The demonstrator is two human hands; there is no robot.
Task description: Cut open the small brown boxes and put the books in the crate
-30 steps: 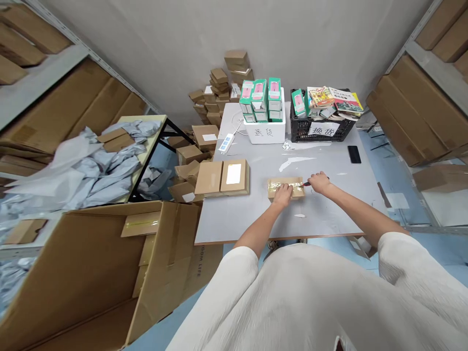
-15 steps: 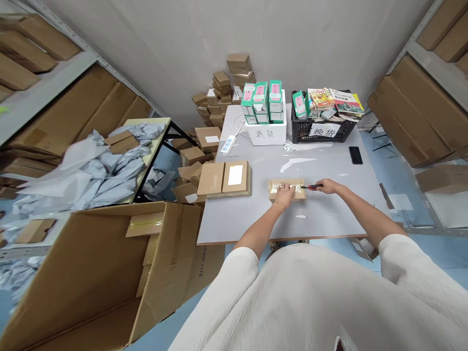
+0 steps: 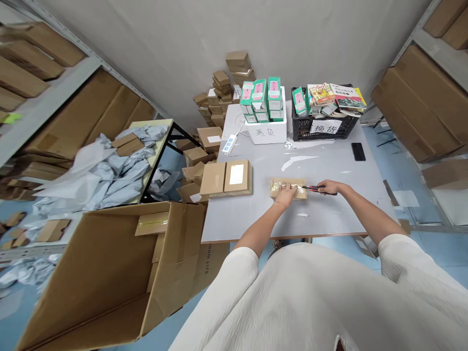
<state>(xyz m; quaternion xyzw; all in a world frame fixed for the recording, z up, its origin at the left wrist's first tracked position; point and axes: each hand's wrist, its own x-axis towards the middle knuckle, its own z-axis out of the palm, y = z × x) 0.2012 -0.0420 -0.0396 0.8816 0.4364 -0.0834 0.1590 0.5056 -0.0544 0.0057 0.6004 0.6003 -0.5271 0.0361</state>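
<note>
White bin (image 3: 266, 132), filled with upright green-and-pink boxes (image 3: 259, 95), beside a black crate (image 3: 321, 127) heaped with books (image 3: 345, 96) and a green box (image 3: 299, 101). A large open carton (image 3: 106, 263), left of the table (image 3: 234, 219), contains flat cardboard boxes (image 3: 152, 224). Two cartons (image 3: 225, 178) and a phone (image 3: 358, 151) lie on the table. The taped package (image 3: 288, 188), oblong with glossy tape over matte cardboard, lies near the front edge; the left hand (image 3: 285, 195) presses on it, fingers spread. The right hand (image 3: 328, 186) is closed around a red-and-black tool (image 3: 317, 188), its tip at the package's right end.
</note>
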